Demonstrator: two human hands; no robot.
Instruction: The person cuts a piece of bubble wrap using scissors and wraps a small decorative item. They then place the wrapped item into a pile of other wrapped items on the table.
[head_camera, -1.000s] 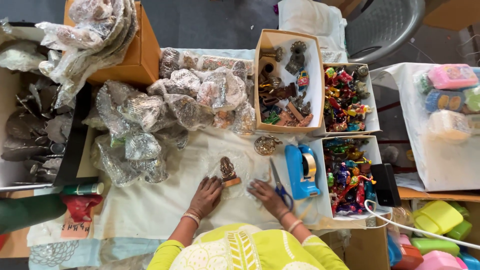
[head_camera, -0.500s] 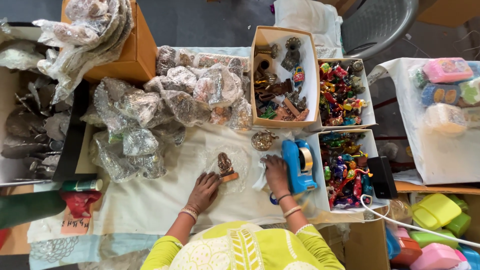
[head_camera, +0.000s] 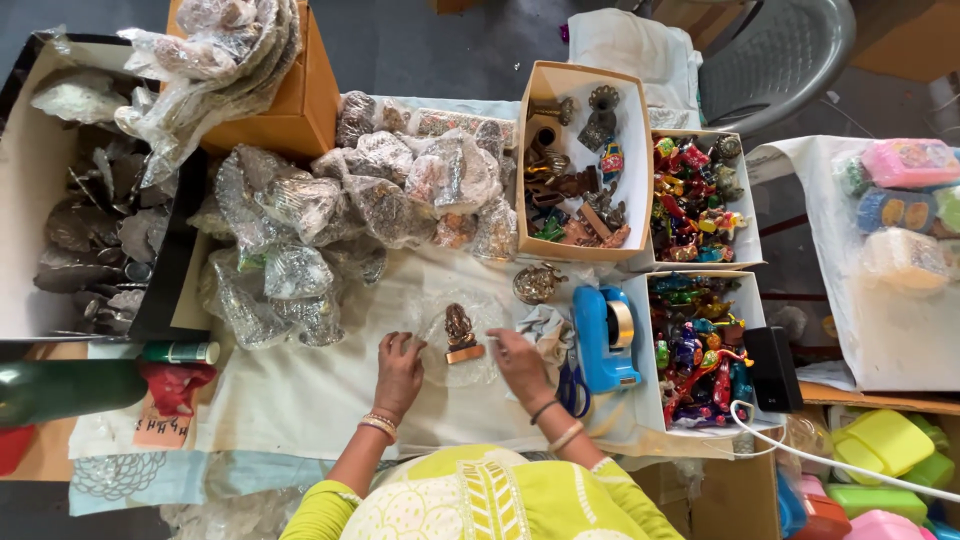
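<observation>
A small bronze figurine (head_camera: 460, 332) lies on a sheet of clear plastic wrap (head_camera: 440, 362) on the pale cloth in front of me. My left hand (head_camera: 399, 366) rests on the wrap's left edge, fingers touching the plastic. On the figurine's right side, my right hand (head_camera: 519, 362) pinches the wrap's edge. Both hands flank the figurine without lifting it.
A heap of plastic-wrapped figurines (head_camera: 330, 220) fills the cloth's far left. A blue tape dispenser (head_camera: 606, 338) and blue scissors (head_camera: 572, 385) lie right of my hand. Cardboard boxes hold metal pieces (head_camera: 575, 160) and colourful toys (head_camera: 695, 345). A black box (head_camera: 90, 200) stands left.
My right hand has come back from the tape dispenser to the wrap beside the figurine. My left hand has stayed by the wrap's left edge.
</observation>
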